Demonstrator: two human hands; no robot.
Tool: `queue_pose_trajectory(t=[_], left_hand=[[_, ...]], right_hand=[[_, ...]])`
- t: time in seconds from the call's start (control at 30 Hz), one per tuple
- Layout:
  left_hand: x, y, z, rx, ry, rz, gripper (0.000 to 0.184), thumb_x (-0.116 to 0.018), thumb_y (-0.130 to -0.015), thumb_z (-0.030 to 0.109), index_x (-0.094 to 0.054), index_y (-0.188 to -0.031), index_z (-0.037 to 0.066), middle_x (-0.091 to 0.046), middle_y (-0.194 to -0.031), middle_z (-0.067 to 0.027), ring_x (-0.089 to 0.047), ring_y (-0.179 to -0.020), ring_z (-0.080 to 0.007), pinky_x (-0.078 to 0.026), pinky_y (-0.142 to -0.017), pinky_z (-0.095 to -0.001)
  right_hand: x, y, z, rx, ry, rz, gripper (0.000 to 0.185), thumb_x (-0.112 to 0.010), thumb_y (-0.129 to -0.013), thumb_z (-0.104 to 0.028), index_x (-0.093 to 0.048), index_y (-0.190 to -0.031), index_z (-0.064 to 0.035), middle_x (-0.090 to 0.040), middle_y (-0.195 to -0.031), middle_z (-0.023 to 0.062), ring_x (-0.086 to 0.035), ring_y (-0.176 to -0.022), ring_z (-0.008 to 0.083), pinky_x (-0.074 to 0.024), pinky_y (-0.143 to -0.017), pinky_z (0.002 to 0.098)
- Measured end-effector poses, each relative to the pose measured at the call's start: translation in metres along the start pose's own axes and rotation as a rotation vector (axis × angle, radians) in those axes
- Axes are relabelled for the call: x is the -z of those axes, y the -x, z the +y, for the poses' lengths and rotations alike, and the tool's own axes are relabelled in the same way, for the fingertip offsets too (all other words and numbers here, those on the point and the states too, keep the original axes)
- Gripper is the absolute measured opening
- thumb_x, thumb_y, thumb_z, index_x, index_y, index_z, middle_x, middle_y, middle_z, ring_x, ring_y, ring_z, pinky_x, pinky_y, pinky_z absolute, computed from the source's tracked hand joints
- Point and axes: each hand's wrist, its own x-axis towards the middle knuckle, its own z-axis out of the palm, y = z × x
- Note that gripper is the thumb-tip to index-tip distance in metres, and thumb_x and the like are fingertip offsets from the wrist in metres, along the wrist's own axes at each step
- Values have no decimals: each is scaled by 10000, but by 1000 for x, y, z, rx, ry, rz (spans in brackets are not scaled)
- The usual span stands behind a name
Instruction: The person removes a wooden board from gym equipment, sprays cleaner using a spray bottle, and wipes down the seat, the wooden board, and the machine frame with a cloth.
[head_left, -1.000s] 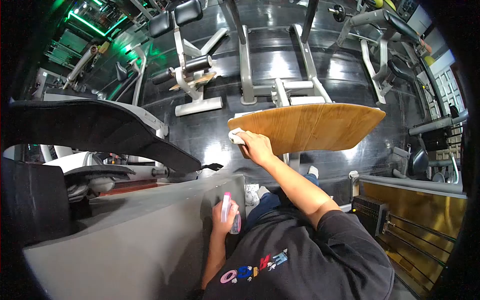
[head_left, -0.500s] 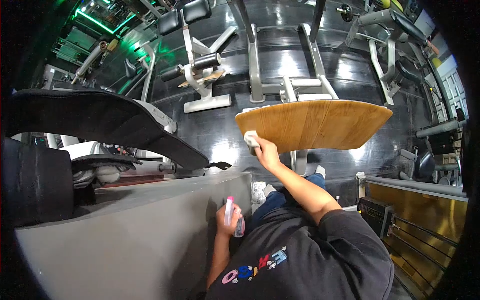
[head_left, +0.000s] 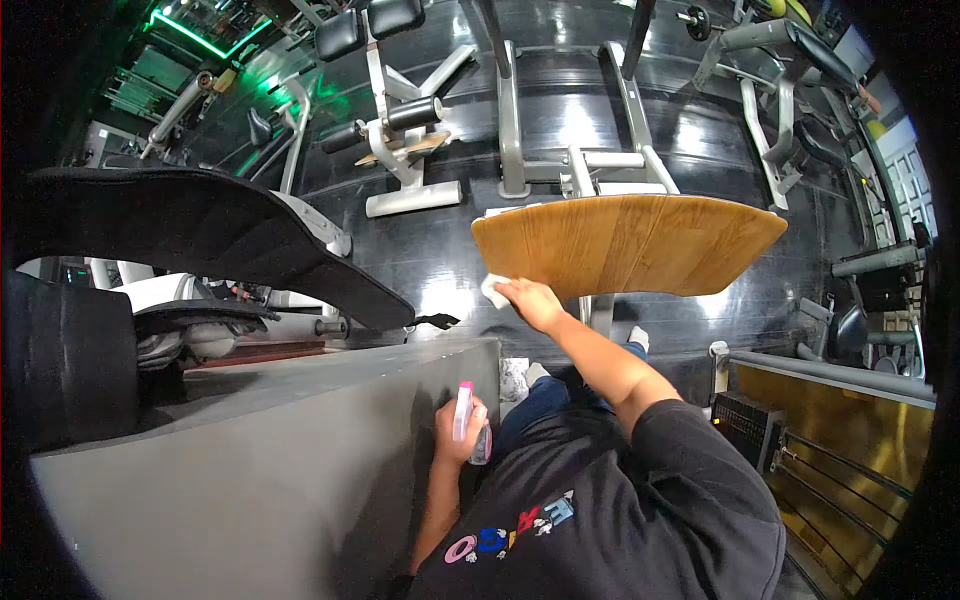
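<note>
My right hand (head_left: 533,303) is closed on a white cloth (head_left: 493,290) at the lower left edge of a curved wooden board (head_left: 630,245). The board is light brown and sits on a grey metal frame. Lower down, my left hand (head_left: 459,430) is wrapped round a clear spray bottle (head_left: 463,413) with a pink tip, held beside a grey panel (head_left: 270,470). The fingers round the bottle partly hide it.
A black padded strap (head_left: 210,235) arches at the left. Gym machines with a grey frame (head_left: 413,198) stand beyond the board. At the right is a grey rail (head_left: 830,370) over a gold-coloured panel (head_left: 860,440).
My right hand has moved with the cloth from the board's left part to its lower left edge. The view has shifted slightly. My left hand keeps hold of the bottle.
</note>
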Motion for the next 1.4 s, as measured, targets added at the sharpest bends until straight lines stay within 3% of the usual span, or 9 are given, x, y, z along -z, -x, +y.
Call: queue_pose_trajectory(t=[0.3, 0.43, 0.63, 0.7, 0.87, 1.03, 1.17, 1.33, 1.4], left_hand=[[8, 14, -3, 143, -42, -3, 199, -577, -860, 197, -584, -866, -1, -613, -766, -65, -628, -641, -133, -521, -616, -289], [4, 14, -9, 95, -39, 28, 148, -611, -838, 148, -594, -835, 1, -603, -690, -83, -631, -606, -171, -504, -581, -313], [-13, -12, 8, 3, -47, -36, 153, -591, -867, 153, -578, -820, 9, -600, -678, -80, -620, -608, -176, -486, -587, -317], [-14, -24, 14, -50, -111, -100, 146, -594, -864, 148, -573, -814, 12, -592, -667, -77, -597, -591, -175, -470, -571, -319], [-17, -34, 24, -81, -92, -117, 160, -601, -858, 165, -572, -808, 16, -586, -652, -68, -582, -585, -180, -460, -568, -321], [-9, -24, 10, -29, -205, -205, 192, -581, -904, 190, -562, -906, -1, -597, -796, -68, -611, -670, -127, -507, -623, -282], [-13, -11, 7, 10, -81, -70, 131, -604, -844, 142, -586, -843, 12, -602, -680, -69, -609, -604, -157, -486, -591, -298], [-10, -2, 1, 124, -26, -3, 142, -613, -850, 151, -587, -850, 12, -601, -684, -68, -617, -598, -158, -493, -587, -306], [-13, -5, 2, 102, -49, -4, 144, -612, -857, 156, -587, -846, 14, -602, -678, -72, -619, -594, -162, -491, -581, -308]], right_hand=[[-50, 23, 19, -628, -247, -148, 289, -555, -856, -84, -644, -1129, -120, -654, -1090, 169, -614, -1024, 329, -490, -875, 396], [-21, 14, -9, -608, -523, 136, 241, -562, -864, -117, -656, -1085, -98, -670, -1030, 174, -630, -1009, 344, -489, -863, 413], [123, -50, -71, -373, -768, 545, 298, -586, -915, -161, -604, -1173, -13, -689, -979, 84, -599, -941, 113, -462, -841, 279], [142, -68, -68, -257, -788, 644, 316, -590, -881, -149, -602, -1171, -23, -686, -1005, 169, -668, -916, 209, -488, -822, 315], [135, -54, -69, -17, -478, 600, 306, -547, -805, 3, -617, -1101, -33, -627, -1092, 175, -601, -1026, 339, -472, -909, 379], [62, -28, -48, -17, -307, 369, 405, -563, -766, 19, -582, -1146, -122, -589, -1067, 102, -575, -1023, 318, -470, -888, 402], [-19, 25, 9, -310, -160, -56, 357, -590, -788, -45, -617, -1132, -136, -620, -1060, 131, -584, -1032, 328, -474, -874, 420], [-60, 72, 66, -674, -434, 1, 255, -544, -886, -211, -626, -1104, -108, -659, -1036, 181, -607, -1007, 371, -485, -857, 439], [-44, 80, 64, -777, -673, -77, 302, -547, -912, -233, -613, -1176, -102, -665, -1095, 142, -614, -1051, 277, -460, -898, 370]])
